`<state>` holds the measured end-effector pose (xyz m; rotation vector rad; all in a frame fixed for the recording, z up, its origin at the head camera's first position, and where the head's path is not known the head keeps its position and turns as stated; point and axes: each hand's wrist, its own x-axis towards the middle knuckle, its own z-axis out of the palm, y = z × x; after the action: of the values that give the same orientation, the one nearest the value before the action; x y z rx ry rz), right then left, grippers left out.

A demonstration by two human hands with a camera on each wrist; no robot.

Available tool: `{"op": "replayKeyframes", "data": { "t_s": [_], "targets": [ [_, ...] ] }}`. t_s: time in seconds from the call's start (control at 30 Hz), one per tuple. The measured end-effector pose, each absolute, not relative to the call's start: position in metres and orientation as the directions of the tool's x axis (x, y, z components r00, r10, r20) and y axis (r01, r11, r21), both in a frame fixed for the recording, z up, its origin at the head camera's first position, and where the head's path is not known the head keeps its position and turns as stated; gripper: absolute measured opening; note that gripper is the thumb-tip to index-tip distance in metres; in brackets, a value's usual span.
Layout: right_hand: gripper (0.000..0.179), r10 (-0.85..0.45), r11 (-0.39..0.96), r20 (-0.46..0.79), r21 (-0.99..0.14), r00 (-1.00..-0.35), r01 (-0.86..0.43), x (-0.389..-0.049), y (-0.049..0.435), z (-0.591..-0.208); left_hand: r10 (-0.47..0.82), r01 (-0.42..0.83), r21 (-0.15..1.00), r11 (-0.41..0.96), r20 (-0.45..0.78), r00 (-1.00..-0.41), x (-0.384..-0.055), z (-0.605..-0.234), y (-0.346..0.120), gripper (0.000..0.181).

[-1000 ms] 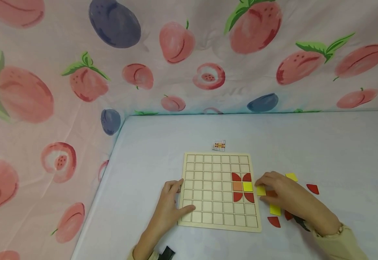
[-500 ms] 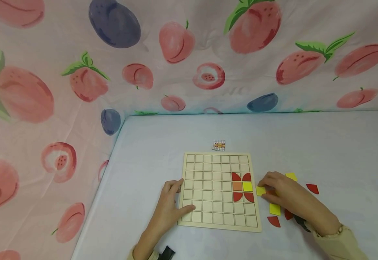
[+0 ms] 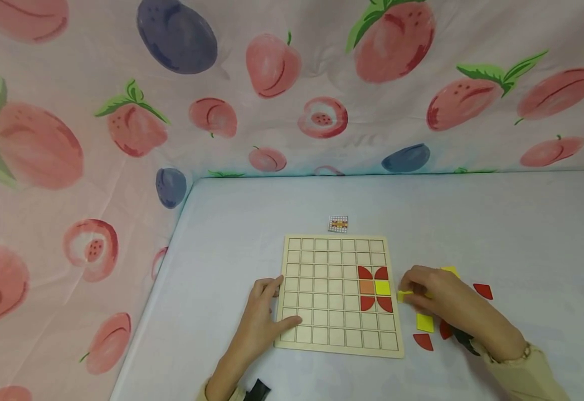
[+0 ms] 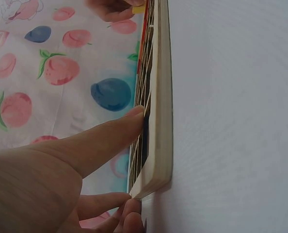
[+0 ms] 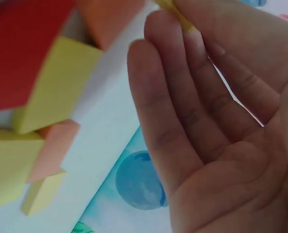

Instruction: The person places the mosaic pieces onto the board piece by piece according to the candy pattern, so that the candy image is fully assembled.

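Left hand [image 3: 261, 320] grips the left edge of a pale, wood-look square board [image 3: 322, 287], thumb on the grooved grid, other fingers at the rim. Right hand [image 3: 437, 292] pinches a thin yellow tile [image 3: 401, 297] between thumb and fingers, just beside the board's right edge; can't tell if the tile touches the table [image 3: 222, 239]. Set in the grid, right side: red quarter-rounds [image 3: 364, 273], two above and two below an orange square [image 3: 367, 287] and a yellow square [image 3: 383, 287]. Loose near the right hand: flat yellow piece [image 3: 424, 323], red wedge [image 3: 423, 342] with one curved side. Right wrist view shows blocky, smooth-faced pieces, partly blurred. Small printed grid card [image 3: 339, 224] beyond the board. Table smooth, whitish; fruit-print backdrop [image 3: 272, 128] is lightly creased fabric.
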<state>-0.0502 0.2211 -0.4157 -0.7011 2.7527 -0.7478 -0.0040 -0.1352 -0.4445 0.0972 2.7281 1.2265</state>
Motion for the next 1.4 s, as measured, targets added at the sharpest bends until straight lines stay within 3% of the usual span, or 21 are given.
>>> {"op": "replayKeyframes", "data": {
  "t_s": [0.4,0.57,1.4],
  "targets": [
    [0.016,-0.49,0.757,-0.01,-0.501,-0.872,-0.42,-0.063,0.2,-0.401,0.12,0.0,0.741,0.671,-0.109,-0.987,-0.004,-0.445,-0.135,0.086],
    [0.016,-0.509,0.712,0.023,-0.551,-0.861,-0.435,-0.069,0.188,-0.402,0.122,-0.001,0.74,0.673,-0.112,-0.986,-0.004,-0.445,-0.135,0.087],
    [0.008,-0.501,0.709,-0.042,-0.593,-0.865,-0.382,-0.095,0.141,-0.418,0.127,0.011,0.735,0.678,-0.103,-0.987,-0.005,-0.446,-0.135,0.086]
  ]
}}
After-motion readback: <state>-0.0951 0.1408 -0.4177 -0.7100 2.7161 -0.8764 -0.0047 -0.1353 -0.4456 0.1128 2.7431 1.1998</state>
